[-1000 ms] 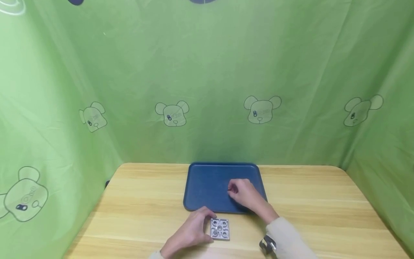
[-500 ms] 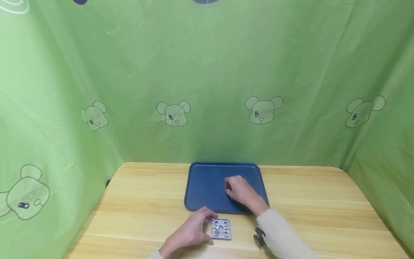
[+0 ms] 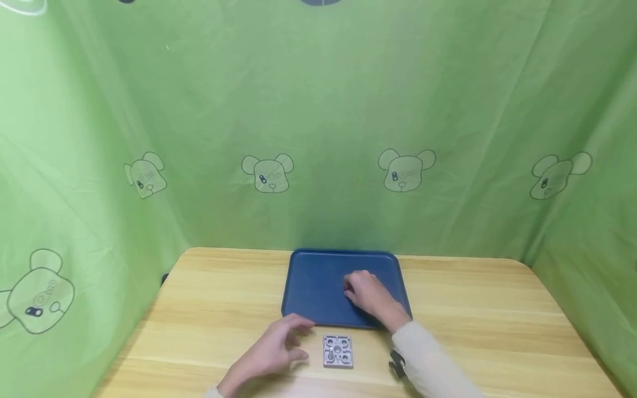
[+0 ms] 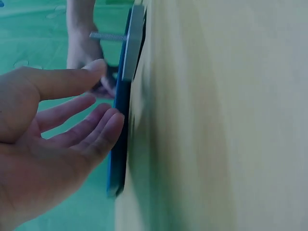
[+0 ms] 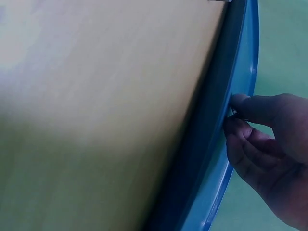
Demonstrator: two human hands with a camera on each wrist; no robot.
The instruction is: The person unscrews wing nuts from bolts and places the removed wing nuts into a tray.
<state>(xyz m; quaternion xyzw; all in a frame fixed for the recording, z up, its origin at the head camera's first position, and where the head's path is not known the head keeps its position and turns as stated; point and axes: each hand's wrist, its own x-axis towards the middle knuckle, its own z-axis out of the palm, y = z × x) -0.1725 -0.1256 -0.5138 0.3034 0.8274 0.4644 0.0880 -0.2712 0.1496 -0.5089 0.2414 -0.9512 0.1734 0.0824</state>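
Note:
A square grey metal plate (image 3: 338,357) with several round holes lies on the table. From its near-left hole rises an upright threaded screw (image 4: 108,36). My left hand (image 3: 271,348) hovers to the left of the plate, apart from it, with fingers loosely bent and nothing in them. Over the blue tray (image 3: 311,290), my right hand (image 3: 370,296) has its fingertips down close to the surface. In the right wrist view, the thumb and index finger pinch a small shiny metal piece (image 5: 234,111); the fingers mostly hide it and its kind does not show.
The wooden table (image 3: 478,315) carries the tray at its far middle, just beyond the plate. A green curtain (image 3: 328,110) with bear heads closes off the back and both sides. A black strap (image 3: 397,365) hangs by the right sleeve.
My left hand has let go of the plate's left side and drawn back to the left. The right hand has shifted slightly left over the tray. The plate stays in place.

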